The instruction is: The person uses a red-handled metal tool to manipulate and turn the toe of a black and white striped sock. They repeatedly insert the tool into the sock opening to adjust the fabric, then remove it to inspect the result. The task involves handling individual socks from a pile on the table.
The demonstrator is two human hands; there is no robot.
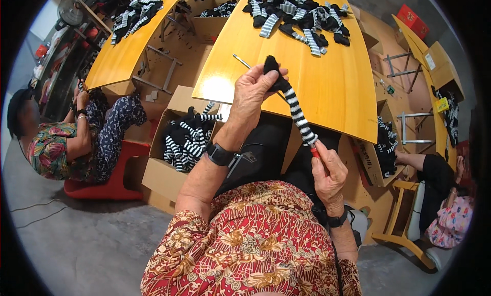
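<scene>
A narrow knitted tube [296,108], black at one end and striped black and white along its length, stretches between my hands over the table's near edge. My left hand [254,88] pinches its black end between thumb and fingers. At the lower striped end, my right hand [330,173] is closed round a red-handled tool [315,154]. The tool's far part is hidden, seemingly inside the tube. A thin metal rod [240,60] lies on the yellow table [332,86], partly behind my left hand.
Striped and black knitted pieces [302,17] are heaped at the table's far end. An open cardboard box [166,181] of similar pieces stands at my left, another box [379,165] at my right. One person [76,142] sits at left, another [445,209] at right.
</scene>
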